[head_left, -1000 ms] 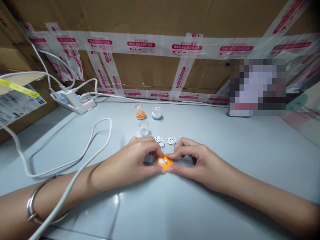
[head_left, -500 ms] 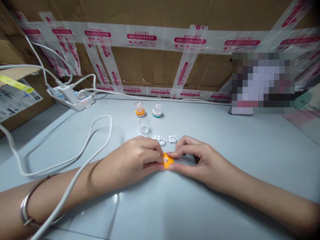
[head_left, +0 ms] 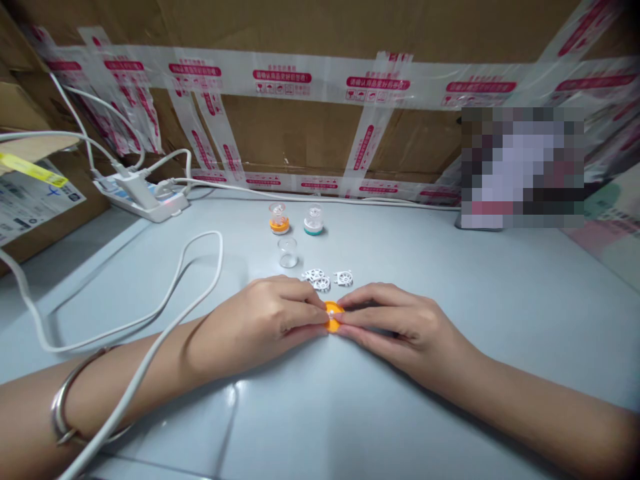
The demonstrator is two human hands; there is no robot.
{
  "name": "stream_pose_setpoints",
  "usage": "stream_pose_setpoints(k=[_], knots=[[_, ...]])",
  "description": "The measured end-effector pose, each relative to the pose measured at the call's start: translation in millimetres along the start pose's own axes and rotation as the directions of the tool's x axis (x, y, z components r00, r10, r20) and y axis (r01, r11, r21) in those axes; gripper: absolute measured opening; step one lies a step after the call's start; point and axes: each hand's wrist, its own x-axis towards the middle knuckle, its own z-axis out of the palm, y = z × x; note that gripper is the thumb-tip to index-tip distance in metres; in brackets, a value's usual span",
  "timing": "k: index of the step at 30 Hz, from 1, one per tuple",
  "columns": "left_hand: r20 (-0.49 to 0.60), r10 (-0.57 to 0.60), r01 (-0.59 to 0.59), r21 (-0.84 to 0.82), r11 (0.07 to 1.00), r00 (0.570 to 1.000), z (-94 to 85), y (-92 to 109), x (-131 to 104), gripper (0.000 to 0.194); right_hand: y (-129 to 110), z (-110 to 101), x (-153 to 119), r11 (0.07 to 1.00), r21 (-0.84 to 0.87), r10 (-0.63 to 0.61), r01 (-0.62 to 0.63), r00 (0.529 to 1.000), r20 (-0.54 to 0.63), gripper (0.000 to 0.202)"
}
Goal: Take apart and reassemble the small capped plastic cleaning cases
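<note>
Between my two hands is a small round orange disc (head_left: 334, 327) with a little pale knob at its centre. The fingertips of my left hand (head_left: 283, 310) pinch its left edge. My right hand (head_left: 407, 323) grips the right edge with thumb and fingers, and one fingertip lies over the disc near the knob. Just beyond the disc lie several white spoked wheel-like pieces (head_left: 344, 278), some of them overlapping. Behind those stands a clear cup-shaped piece (head_left: 288, 253).
Farther back stand a clear-topped piece with an orange base (head_left: 279, 220) and one with a teal-edged base (head_left: 313, 221). A white cable (head_left: 173, 313) loops across my left forearm. A power strip (head_left: 145, 200) sits back left, before taped cardboard (head_left: 310, 133). A blurred-out object (head_left: 520, 167) stands back right.
My right hand has shifted slightly left, and one of its fingers now reaches over the disc toward the knob. The disc sits slightly farther from me. My left hand stays nearly the same.
</note>
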Motion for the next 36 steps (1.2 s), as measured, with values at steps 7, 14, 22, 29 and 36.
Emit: stream_pose_setpoints(k=[7,14,22,29,36], knots=[[0.020,0.012,-0.013,0.025,1.000,1.000,-1.2,0,1,0.022,0,0,0,1.000,-0.007,-0.030,0.030,1.000,0.004,0.018],[0.062,-0.008,0.005,0.051,0.999,0.998,-3.3,5,2,0.022,-1,0,1,0.998,-0.022,-0.053,0.054,0.998,0.024,0.016],[-0.017,-0.109,0.105,-0.152,0.983,0.994,1.8,2,3,0.011,-1,1,1,0.999,0.026,-0.021,0.021,1.000,0.004,0.016],[0.034,-0.296,0.296,-0.219,0.930,0.955,-2.6,9,6,0.020,-3,-10,7,0.965,0.169,0.198,-0.201,0.980,0.037,0.014],[0.033,-0.268,0.270,-0.168,0.948,0.963,-1.5,8,6,0.029,3,-30,12,0.938,0.033,0.335,-0.346,0.925,0.181,0.009]])
